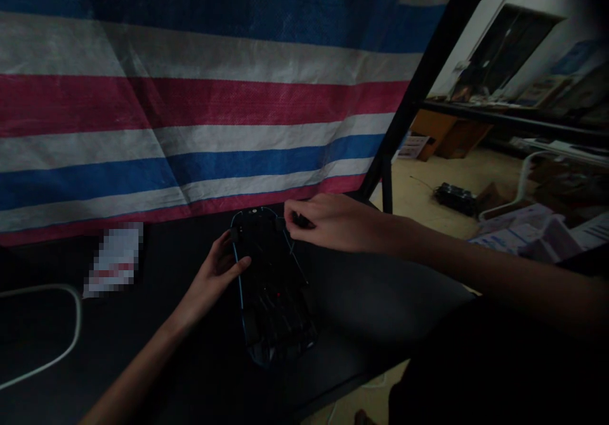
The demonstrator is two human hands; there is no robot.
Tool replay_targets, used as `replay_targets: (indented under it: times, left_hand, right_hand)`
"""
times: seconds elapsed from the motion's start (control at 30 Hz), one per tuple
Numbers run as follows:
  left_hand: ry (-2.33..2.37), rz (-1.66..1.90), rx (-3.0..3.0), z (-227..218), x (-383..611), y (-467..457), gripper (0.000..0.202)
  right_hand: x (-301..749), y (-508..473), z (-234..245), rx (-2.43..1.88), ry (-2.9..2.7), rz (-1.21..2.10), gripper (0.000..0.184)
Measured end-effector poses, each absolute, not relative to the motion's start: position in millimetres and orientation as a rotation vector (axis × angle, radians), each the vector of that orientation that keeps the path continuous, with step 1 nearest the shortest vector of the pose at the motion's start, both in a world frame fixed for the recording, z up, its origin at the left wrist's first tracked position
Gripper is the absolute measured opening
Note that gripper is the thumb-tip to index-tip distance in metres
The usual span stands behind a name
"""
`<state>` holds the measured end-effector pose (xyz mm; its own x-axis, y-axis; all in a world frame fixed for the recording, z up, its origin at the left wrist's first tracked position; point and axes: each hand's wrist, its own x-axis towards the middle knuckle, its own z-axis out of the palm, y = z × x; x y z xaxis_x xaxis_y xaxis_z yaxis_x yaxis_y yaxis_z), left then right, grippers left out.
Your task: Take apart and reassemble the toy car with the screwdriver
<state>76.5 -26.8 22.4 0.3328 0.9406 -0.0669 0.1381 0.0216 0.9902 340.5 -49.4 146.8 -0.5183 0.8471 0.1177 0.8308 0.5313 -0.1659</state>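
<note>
A dark toy car (271, 279) lies with its underside up on the black tabletop, wheels showing at its corners and a thin blue edge along its body. My left hand (221, 269) grips its left side, thumb over the underside and fingers by the far left wheel. At the far right corner my right hand (328, 222) is closed, its fingers curled beside the wheel there. Something dark shows in those fingers, but the dim light hides what it is. Whether the right fingertips touch the car I cannot tell.
A striped tarpaulin (200, 101) hangs behind the table (181, 361). A blurred white packet (117, 260) and a pale curved frame (76, 317) are on the left. A black post (419, 89) stands at the right; beyond it, boxes (537, 235) and a dark object (454, 198) sit on the floor.
</note>
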Motion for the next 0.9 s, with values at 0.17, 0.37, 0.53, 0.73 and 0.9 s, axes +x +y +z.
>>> replay_targets:
  times: [0.17, 0.37, 0.53, 0.73, 0.9]
  left_hand:
    - [1.069, 0.844, 1.468, 24.7, 76.0, -27.1, 0.075]
    - [1.048, 0.856, 1.456, 17.5, 74.6, -23.4, 0.079]
    - [1.067, 0.883, 1.406, 14.5, 75.0, -21.5, 0.083]
    - [1.079, 0.869, 1.389, 17.2, 76.2, -21.2, 0.087]
    - [1.099, 0.872, 1.426, 19.5, 78.3, -21.0, 0.083]
  right_hand:
    - [336.8, -55.8, 151.4, -1.401, -2.591, 0.213, 0.016]
    - [331.9, -53.8, 154.2, -1.472, -2.615, 0.186, 0.019]
    - [326.6, -42.3, 154.4, -1.457, -2.653, 0.178, 0.016]
    - [303.5, -45.2, 162.3, -1.623, -2.638, 0.103, 0.025]
    - [306.5, -51.7, 156.3, -1.54, -2.58, 0.112, 0.026]
